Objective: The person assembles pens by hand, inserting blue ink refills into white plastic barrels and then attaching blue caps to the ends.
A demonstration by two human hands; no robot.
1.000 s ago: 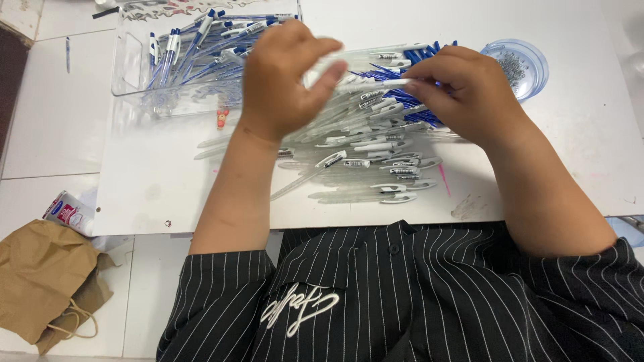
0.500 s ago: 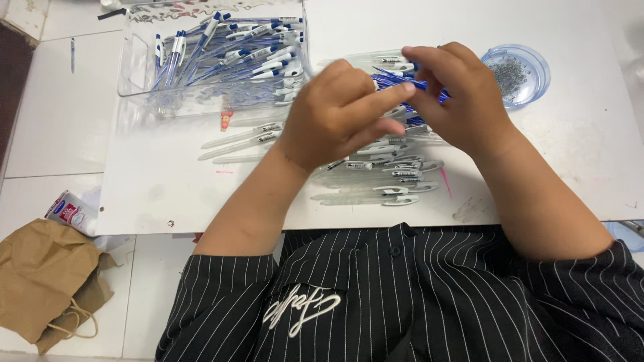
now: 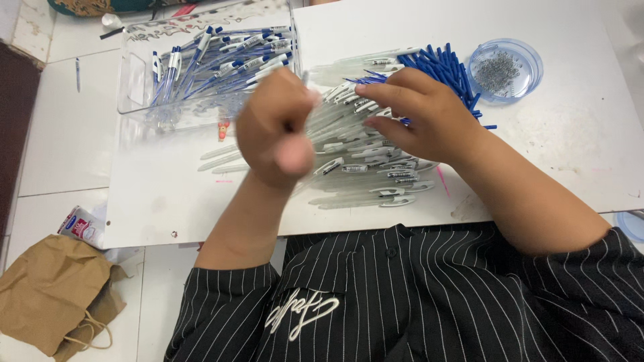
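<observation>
Your left hand point(image 3: 276, 131) is balled into a fist, raised off the worktop point(image 3: 577, 141) and blurred. A pale sliver shows at its top edge, maybe a pen barrel, but you can't tell whether that grip has anything in it or is just closed on itself. Your right hand point(image 3: 429, 117) lies flat-ish, fingers spread and only partly curled, tips resting on the heap of clear pen barrels point(image 3: 355, 167). It's touching them; no single piece is visibly pinched.

Key relation: the heap sits directly under and just ahead of the right grip, and to the right of the left fist, partly behind it. The barrels' long axes run roughly left–right across you, fanned a bit, w/ clip ends toward the right grip. So the right hand is the nearer one by far: it's in contact, while the left is lifted clear.

Beyond the right fingertips, away from you, are the blue refills point(image 3: 443, 67), bundled at a slant, pointing up-left to down-right. Further right of that grip is the round blue-tinted dish of springs point(image 3: 504, 69), apart from the hand. Up-left of the left fist is the clear tray of finished blue-and-white pens point(image 3: 221, 60), well apart from both grips.

Hard to see:
- what's under the right palm
- the part of the heap hidden behind the left fist
- the springs, too small to pick out singly
- the left fist itself, motion-smeared, so finger positions are unclear
- a few loose barrels point(image 3: 225, 157) left of that fist, pale against the white board, w/ faint edges
</observation>
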